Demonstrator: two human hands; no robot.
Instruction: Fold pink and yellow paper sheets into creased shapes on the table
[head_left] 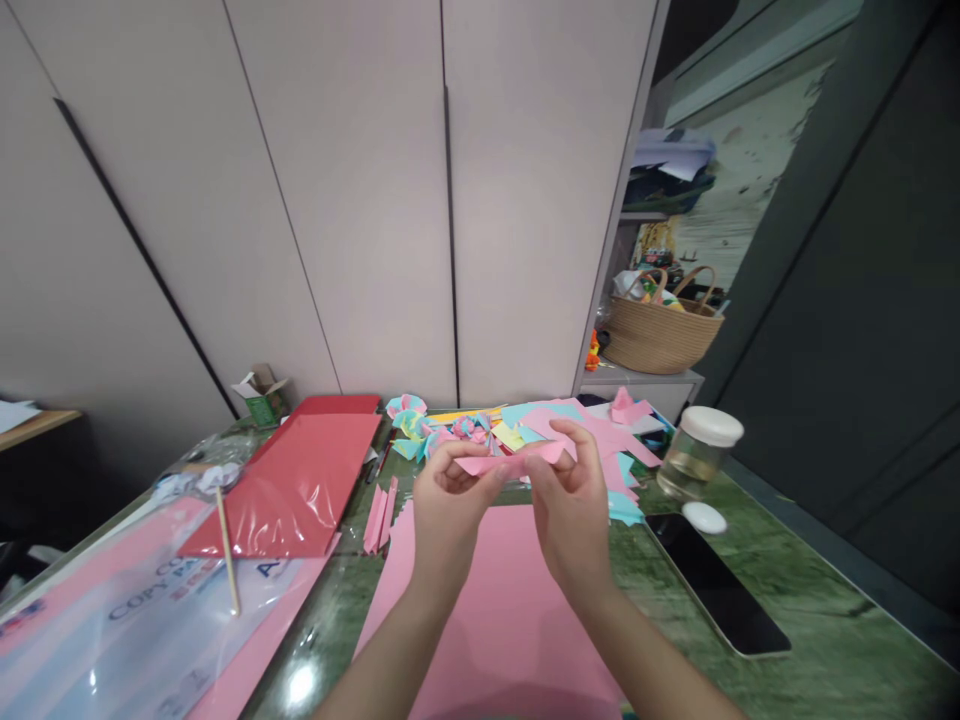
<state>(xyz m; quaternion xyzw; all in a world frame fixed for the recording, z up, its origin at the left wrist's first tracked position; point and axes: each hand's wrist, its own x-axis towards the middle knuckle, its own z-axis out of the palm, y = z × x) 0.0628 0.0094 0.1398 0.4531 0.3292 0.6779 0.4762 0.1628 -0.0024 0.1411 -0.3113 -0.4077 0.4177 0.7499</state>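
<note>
A narrow folded strip of pink paper point(512, 464) is held level between my two hands, above the table. My left hand point(452, 510) pinches its left part between thumb and fingers. On the other side my right hand point(568, 495) grips the right part, thumb in front and fingers curled behind. Beneath both hands lies a large pink sheet point(510, 610). To the left rest pleated pink paper pieces point(381, 515). Behind the hands sit folded paper flowers point(469, 430) in pink, blue and yellow.
Red sheets in plastic point(300, 480) and a copy paper pack point(150, 610) with a wooden stick point(227, 550) lie left. Paper scraps point(581, 425), a lidded jar point(701, 450), a white lid point(705, 517) and a phone point(716, 580) are on the right. Cabinet doors point(375, 200) rise behind.
</note>
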